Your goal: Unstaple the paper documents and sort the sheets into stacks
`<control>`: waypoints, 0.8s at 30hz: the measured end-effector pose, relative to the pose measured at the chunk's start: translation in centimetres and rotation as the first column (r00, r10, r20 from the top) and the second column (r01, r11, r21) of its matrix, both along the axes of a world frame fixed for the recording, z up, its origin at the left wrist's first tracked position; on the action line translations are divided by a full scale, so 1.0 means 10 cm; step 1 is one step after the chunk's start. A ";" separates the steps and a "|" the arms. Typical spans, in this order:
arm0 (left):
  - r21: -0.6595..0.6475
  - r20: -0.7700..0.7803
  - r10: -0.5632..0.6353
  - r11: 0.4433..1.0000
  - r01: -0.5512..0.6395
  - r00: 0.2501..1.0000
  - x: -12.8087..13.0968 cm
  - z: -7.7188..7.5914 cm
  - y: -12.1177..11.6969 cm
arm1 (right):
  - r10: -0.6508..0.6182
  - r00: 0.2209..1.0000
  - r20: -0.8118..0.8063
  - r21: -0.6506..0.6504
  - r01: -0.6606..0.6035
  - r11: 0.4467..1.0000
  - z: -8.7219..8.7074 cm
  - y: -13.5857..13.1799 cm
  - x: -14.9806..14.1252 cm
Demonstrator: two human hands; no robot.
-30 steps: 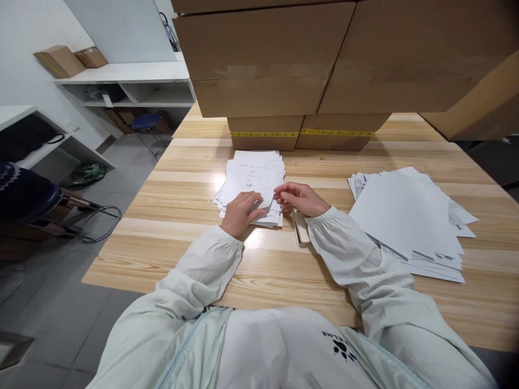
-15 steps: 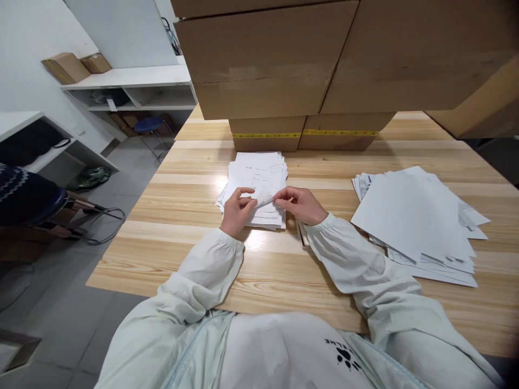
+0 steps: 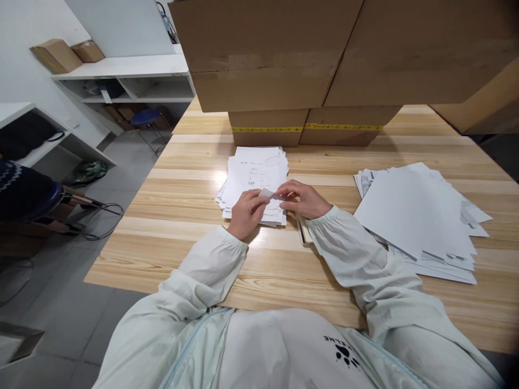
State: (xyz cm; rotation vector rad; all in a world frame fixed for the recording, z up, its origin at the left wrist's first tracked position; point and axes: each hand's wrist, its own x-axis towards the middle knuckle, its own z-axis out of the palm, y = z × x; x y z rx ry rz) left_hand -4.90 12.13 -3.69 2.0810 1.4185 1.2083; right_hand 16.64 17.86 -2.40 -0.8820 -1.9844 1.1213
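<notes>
A small folded piece of white paper [image 3: 266, 193] is held between my two hands, over the front half of a stack of papers [image 3: 259, 165]. My left hand [image 3: 246, 214] pinches its left end between thumb and fingers. Its right end is at the fingertips of my right hand [image 3: 305, 200], which are closed on it. The top sheet of the stack bears handwriting, and the stack's edges are uneven. Beneath my right wrist a flat, light-coloured object with a pale edge [image 3: 303, 231] lies partly hidden by the sleeve.
Large cardboard boxes [image 3: 275, 59] are stacked on the far side of the wooden table [image 3: 170, 243]. A loose pile of papers [image 3: 413, 210] lies to the right. At the left stand white shelves [image 3: 121, 66], a blue stool [image 3: 146, 116] and cables [image 3: 109, 221] on the floor.
My left hand has moved right, closer to my right hand, and the paper between them now looks smaller and more folded. The view has shifted slightly.
</notes>
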 end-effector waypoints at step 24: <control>0.063 -0.008 -0.011 0.998 0.012 1.000 -0.03 -0.13 0.05 | -0.033 0.998 -0.061 -0.067 0.029 0.997 -0.03 0.01 -0.03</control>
